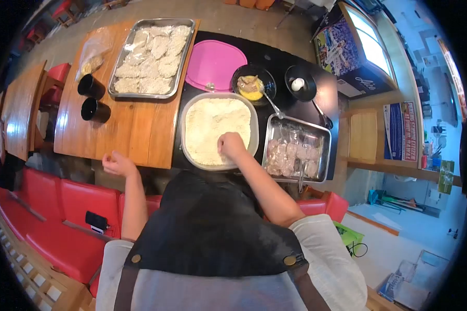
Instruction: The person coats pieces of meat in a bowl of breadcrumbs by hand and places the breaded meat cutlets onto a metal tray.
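My right hand (231, 145) is over the lower part of a square tub (184, 136) of pale crumbs (213, 120), its fingers curled down at the crumbs; whatever they hold is hidden. Near the wooden table's front edge, my left hand (119, 164) hangs in the air, fingers loosely bent and apart, holding nothing. To the right of the tub lies a metal tray (327, 150) with raw pink pieces (290, 155). Behind the tub, a black bowl (270, 83) contains yellow liquid, a piece of meat and a spoon (275, 108).
A large metal tray (114, 94) of crumb-coated pieces stands on the wooden table (135, 127), beside two black cups (95, 110) and a plastic bag (94, 49). Further right are a pink lid (215, 62) and a black pan (307, 93) with a white egg (298, 84). Red seats (88, 199) stand at left.
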Motion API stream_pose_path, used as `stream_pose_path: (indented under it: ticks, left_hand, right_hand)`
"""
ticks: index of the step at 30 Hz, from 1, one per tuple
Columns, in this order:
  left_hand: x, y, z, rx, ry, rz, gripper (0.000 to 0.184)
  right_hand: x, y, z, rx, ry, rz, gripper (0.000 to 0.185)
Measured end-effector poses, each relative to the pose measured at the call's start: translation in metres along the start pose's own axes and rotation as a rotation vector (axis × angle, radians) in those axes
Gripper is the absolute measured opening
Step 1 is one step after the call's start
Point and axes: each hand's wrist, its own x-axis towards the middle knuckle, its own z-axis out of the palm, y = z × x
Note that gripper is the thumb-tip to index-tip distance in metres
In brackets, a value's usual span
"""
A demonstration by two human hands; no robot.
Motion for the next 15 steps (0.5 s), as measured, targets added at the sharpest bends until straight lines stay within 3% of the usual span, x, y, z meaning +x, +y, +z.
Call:
stream_pose_path:
  ticks: [2, 3, 4, 6, 8, 10, 11, 13, 15]
  left_hand:
    - [0.011, 0.025, 0.002, 0.557, 0.137, -0.505, 0.054]
    - [0.018, 0.003, 0.010, 0.431, 0.155, -0.607, 0.068]
    - [0.016, 0.001, 0.011, 0.442, 0.154, -0.604, 0.068]
    - [0.019, 0.003, 0.031, 0.560, 0.218, -0.677, 0.069]
    - [0.021, 0.012, 0.035, 0.623, 0.183, -0.658, 0.068]
    - [0.018, 0.004, 0.030, 0.717, 0.129, -0.631, 0.066]
    - [0.020, -0.001, 0.036, 0.752, 0.174, -0.612, 0.065]
    - [0.020, -0.006, 0.042, 0.790, 0.224, -0.597, 0.064]
    - [0.022, -0.004, 0.043, 0.788, 0.240, -0.604, 0.065]
  right_hand:
    - [-0.004, 0.008, 0.019, -0.131, 0.017, -0.080, 0.004]
    - [0.004, 0.011, 0.028, -0.167, 0.063, -0.042, 0.003]
    - [0.002, 0.005, 0.029, -0.195, 0.109, 0.005, 0.002]
    - [0.004, 0.008, -0.004, -0.252, 0.010, -0.115, 0.004]
    - [-0.002, 0.010, -0.034, 0.112, 0.037, 0.006, 0.006]
    - [0.001, 0.000, -0.060, -0.087, 0.287, 0.019, 0.011]
    - [0.007, 0.006, -0.052, -0.090, 0.286, 0.018, 0.011]
    - [0.016, 0.021, -0.029, -0.178, 0.619, 0.030, 0.009]
    - [0.023, 0.027, -0.024, -0.153, 0.535, 0.060, 0.013]
